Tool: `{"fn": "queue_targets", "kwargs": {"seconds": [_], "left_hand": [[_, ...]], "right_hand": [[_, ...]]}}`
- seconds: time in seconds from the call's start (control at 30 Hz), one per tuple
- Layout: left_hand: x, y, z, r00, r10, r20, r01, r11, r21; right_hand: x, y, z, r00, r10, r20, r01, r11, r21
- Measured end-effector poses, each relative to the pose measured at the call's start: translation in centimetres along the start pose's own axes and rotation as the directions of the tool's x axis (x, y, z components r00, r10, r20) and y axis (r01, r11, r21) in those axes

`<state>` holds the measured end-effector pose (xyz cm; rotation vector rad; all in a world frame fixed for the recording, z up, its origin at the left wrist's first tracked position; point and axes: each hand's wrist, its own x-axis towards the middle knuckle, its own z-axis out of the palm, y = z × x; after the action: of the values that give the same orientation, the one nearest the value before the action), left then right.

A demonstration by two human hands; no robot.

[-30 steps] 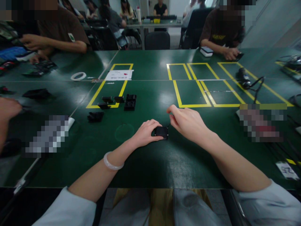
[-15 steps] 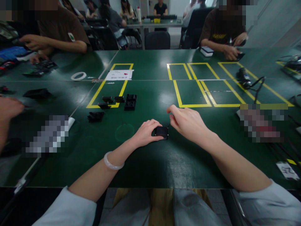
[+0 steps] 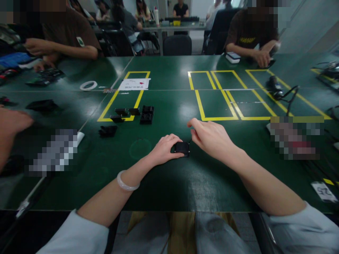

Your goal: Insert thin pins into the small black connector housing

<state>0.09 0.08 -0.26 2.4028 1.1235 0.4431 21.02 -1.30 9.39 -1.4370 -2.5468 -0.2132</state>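
Note:
A small black rectangular part lies on the green table in front of me, with tiny bright metal spots at its right edge. My left hand grips it from the left, thumb along the near side and fingers over the far side. To its right, my right hand is closed in a pinch with the index finger bent. A thin dark rod shows between those fingertips and the part's right edge; most of it is hidden by the hand, so its kind cannot be made out.
Several small black parts and a black block stand left of centre. Yellow tape outlines areas on the table. A tape roll and paper sheet lie farther back. Co-workers' hands are across and at left.
My hands and the black part stay almost still. The co-worker's hand at the left edge has moved slightly right, and the hands of the person across at right have shifted.

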Motion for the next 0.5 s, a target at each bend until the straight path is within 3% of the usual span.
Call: {"fn": "queue_targets", "kwargs": {"seconds": [0.5], "left_hand": [[0.12, 0.02, -0.06, 1.000, -0.003, 0.008, 0.003, 1.000, -0.004]], "right_hand": [[-0.01, -0.01, 0.07, 1.000, -0.002, -0.003, 0.002, 1.000, 0.004]]}}
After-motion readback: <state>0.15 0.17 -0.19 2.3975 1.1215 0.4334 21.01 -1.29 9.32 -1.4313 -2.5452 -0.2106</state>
